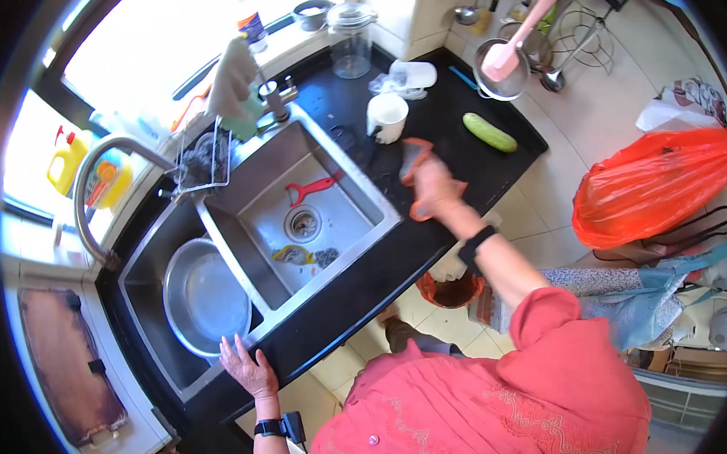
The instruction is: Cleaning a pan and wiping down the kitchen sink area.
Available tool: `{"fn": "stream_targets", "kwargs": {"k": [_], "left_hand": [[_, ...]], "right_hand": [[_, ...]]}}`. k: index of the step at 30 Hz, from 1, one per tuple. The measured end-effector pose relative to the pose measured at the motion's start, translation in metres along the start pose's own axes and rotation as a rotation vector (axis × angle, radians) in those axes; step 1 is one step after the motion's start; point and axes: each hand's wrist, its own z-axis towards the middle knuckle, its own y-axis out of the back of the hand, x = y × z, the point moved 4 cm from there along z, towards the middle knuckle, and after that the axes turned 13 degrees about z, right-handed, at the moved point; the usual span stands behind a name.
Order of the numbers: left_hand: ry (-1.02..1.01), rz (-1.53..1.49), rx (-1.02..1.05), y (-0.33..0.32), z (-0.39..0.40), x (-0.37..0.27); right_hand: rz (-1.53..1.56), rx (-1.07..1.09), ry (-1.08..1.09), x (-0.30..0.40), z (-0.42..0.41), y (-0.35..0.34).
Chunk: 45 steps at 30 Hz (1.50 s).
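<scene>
My right hand (433, 184) presses an orange-red cloth (418, 157) onto the black countertop (352, 252), right of the sink; the hand is slightly blurred. Just beyond it stands a white cup (387, 117), with another white cup (414, 74) lying on its side by crumpled clear plastic. A green cucumber (489, 132) lies further right. My left hand (248, 369) rests, fingers spread and holding nothing, at the front rim of the double steel sink (270, 322), beside a metal basin (208, 297) in the left bowl. A red peeler (310, 190) and food scraps lie in the right bowl.
A curved faucet (85, 184) and a wire rack (206, 167) stand behind the sink. A glass jar (351, 45) is in the back corner. Utensils, including a strainer (502, 69), hang on the right wall. A red plastic bag (647, 184) hangs right; a reddish bucket (448, 289) stands below the counter.
</scene>
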Motion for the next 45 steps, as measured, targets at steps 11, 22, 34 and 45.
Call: {"fn": "stream_targets", "kwargs": {"k": [11, 22, 34, 45], "left_hand": [[-0.142, -0.337, 0.102, 0.062, 0.080, -0.064], [-0.372, -0.735, 0.525, 0.062, 0.251, -0.315], [-0.009, -1.254, 0.840, 0.027, 0.294, -0.409], [-0.109, -1.335, 0.757, 0.028, 0.285, -0.364]], "right_hand": [[0.491, 0.178, 0.133, 0.124, -0.005, -0.026], [-0.560, -0.037, -0.146, -0.081, 0.026, 0.159], [-0.645, -0.126, -0.221, -0.108, 0.043, 0.170], [-0.696, 0.169, 0.081, -0.054, 0.182, 0.040]]}}
